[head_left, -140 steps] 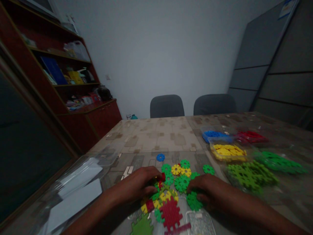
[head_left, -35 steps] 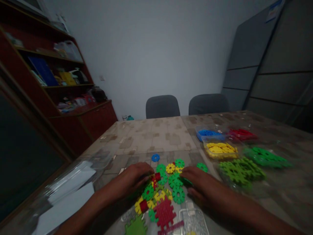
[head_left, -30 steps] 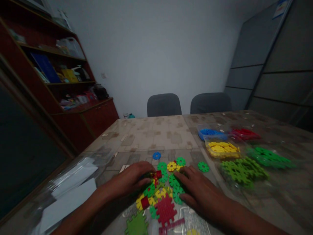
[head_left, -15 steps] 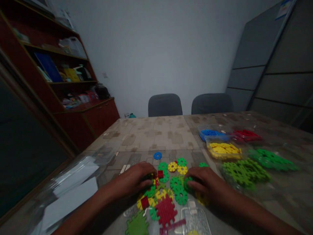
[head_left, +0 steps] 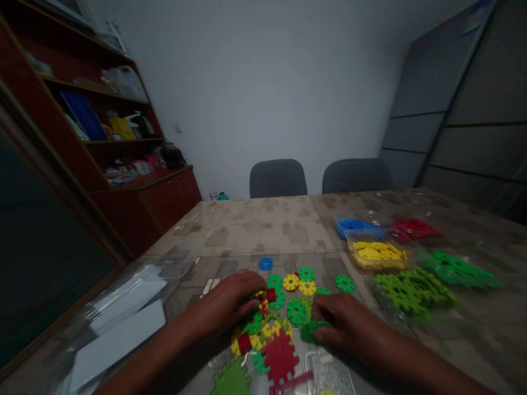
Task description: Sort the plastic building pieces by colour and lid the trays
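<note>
While flat white pieces (head_left: 119, 340) lie out on the left of the bench (head_left: 255, 225), here's the left hand (head_left: 233, 302), fingers curled, tips right at a red-and-yellow cluster (head_left: 264, 303); whether that grip is closed on anything, I cannot tell; nearer the viewer sits an olive-green toothed square (head_left: 233, 378); farther out, a blue disc (head_left: 265, 264) lies on its own; a red toothed square (head_left: 281, 355) lies near the middle, two yellow discs (head_left: 291, 282) side by side beyond it; and now the right hand (head_left: 341, 318), its grip closed on a green piece (head_left: 309, 331), thumb and fingers pinching it just beside the pile; past that hand, a lone green disc (head_left: 345, 283); then clear tubs, blue pieces (head_left: 356, 226), yellow pieces (head_left: 377, 252) and red pieces (head_left: 416, 229) inside.
</note>
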Motion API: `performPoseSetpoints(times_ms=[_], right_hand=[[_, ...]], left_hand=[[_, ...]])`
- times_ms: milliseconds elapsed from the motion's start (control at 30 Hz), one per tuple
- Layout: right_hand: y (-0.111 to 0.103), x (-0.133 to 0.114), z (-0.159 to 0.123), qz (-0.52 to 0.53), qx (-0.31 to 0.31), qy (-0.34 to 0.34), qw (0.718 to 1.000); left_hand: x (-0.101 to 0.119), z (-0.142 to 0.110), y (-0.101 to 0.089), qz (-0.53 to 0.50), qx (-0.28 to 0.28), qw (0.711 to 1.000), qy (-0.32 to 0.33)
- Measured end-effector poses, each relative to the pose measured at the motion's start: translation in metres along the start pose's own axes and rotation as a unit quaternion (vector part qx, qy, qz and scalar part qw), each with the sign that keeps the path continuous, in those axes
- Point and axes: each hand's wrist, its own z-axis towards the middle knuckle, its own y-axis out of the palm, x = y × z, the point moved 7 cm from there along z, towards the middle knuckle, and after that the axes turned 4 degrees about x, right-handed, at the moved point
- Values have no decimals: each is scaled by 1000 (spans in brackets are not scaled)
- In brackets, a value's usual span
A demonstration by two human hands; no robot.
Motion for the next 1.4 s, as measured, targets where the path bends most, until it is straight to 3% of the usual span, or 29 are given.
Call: performPoseSetpoints(times_ms=[133, 267, 567, 767, 1000, 1233, 1400], right_hand=[[-19, 23, 4, -57, 28, 35, 997], [-22, 42, 3, -118, 46, 63, 990], [-18, 40, 3, -68, 50, 90, 992], [-13, 39, 8, -7, 49, 68, 996], [-14, 26, 9, 33, 55, 34, 997], [-9, 30, 5, 34, 44, 55, 997], [-12, 31, 5, 22, 54, 50, 997]], left_hand=[[7, 4, 4, 0, 24, 999, 25], [16, 5, 13, -10, 29, 998, 53], [39, 4, 27, 24, -7, 997, 72], [37, 6, 36, 44, -50, 997, 40], [36, 7, 39, 13, -10, 998, 57], [32, 11, 40, -18, 50, 999, 5], [39, 12, 44, 8, 34, 999, 36]])
